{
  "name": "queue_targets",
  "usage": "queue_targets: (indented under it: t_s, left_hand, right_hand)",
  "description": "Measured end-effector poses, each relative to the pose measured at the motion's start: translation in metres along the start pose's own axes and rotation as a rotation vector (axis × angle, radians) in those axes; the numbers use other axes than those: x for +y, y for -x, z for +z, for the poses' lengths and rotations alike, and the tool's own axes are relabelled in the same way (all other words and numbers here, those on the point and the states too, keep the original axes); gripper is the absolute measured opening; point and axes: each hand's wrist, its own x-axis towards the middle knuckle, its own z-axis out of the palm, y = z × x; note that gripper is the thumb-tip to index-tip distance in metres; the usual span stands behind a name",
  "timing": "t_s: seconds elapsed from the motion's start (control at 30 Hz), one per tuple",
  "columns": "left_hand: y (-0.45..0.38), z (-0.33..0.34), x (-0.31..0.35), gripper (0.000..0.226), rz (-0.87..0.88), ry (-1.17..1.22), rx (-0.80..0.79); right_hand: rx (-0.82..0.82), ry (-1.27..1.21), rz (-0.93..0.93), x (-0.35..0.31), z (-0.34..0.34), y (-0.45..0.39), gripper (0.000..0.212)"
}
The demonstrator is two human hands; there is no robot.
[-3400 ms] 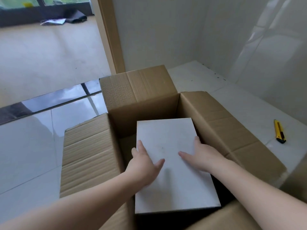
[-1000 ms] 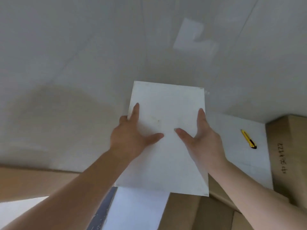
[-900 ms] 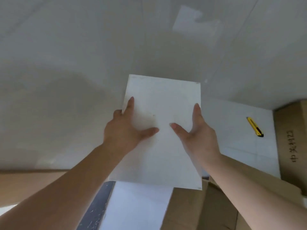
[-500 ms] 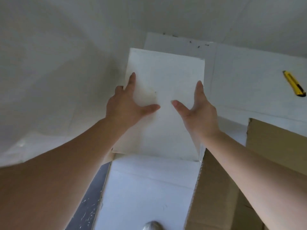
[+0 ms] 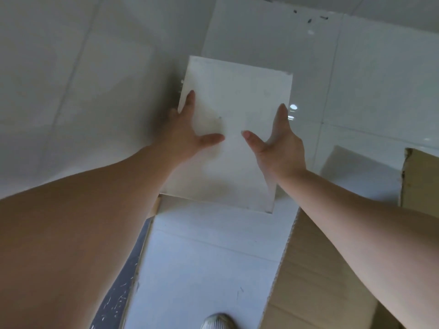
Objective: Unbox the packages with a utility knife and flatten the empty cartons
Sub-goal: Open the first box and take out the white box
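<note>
A flat white slab [image 5: 240, 91], taken out of the carton, is held between both hands above the white tiled floor, close to the wall on the left. My left hand [image 5: 185, 136] grips its left edge with the thumb lying on top. My right hand [image 5: 278, 143] grips its right edge the same way. A brown carton flap [image 5: 316, 279] shows at the lower right under my right forearm. The utility knife is out of view.
A white tiled wall [image 5: 71, 91] rises on the left. Another brown carton [image 5: 420, 181] stands at the right edge. A dark floor strip [image 5: 121, 288] runs along the lower left. The toe of a light shoe [image 5: 218, 321] shows at the bottom.
The slab has been lifted out of the carton and carried left toward the wall, now lower over the floor. The view has tilted down, and the knife has left the frame.
</note>
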Motion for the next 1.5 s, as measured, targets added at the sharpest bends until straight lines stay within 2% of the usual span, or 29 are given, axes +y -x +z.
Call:
queue_targets:
  t_s: [0.23, 0.47, 0.7, 0.93, 1.17, 1.33, 1.5]
  left_hand:
    - [0.002, 0.006, -0.011, 0.115, -0.040, -0.056, 0.018]
    - [0.025, 0.000, 0.019, 0.088, -0.018, -0.235, 0.104]
    - [0.093, -0.029, 0.094, 0.072, 0.051, -0.231, 0.234]
    - [0.211, -0.044, 0.228, 0.067, 0.010, -0.110, 0.267]
    - [0.351, -0.018, 0.363, 0.065, -0.013, -0.076, 0.333]
    - [0.429, 0.017, 0.411, 0.062, -0.105, 0.090, 0.380]
    - [0.486, 0.048, 0.399, 0.061, -0.164, 0.133, 0.412]
  right_hand:
    - [-0.047, 0.035, 0.015, -0.006, 0.009, -0.002, 0.099]
    - [-0.186, 0.308, 0.026, -0.028, -0.016, 0.002, 0.083]
    - [-0.060, 0.381, -0.188, -0.036, -0.134, 0.049, 0.073]
    - [-0.030, 0.387, -0.285, -0.010, -0.309, 0.121, 0.068]
    - [-0.052, 0.387, -0.407, 0.044, -0.464, 0.200, 0.068]
    - [-0.096, 0.477, -0.494, 0.070, -0.519, 0.246, 0.066]
    - [-0.147, 0.546, -0.563, 0.080, -0.522, 0.281, 0.065]
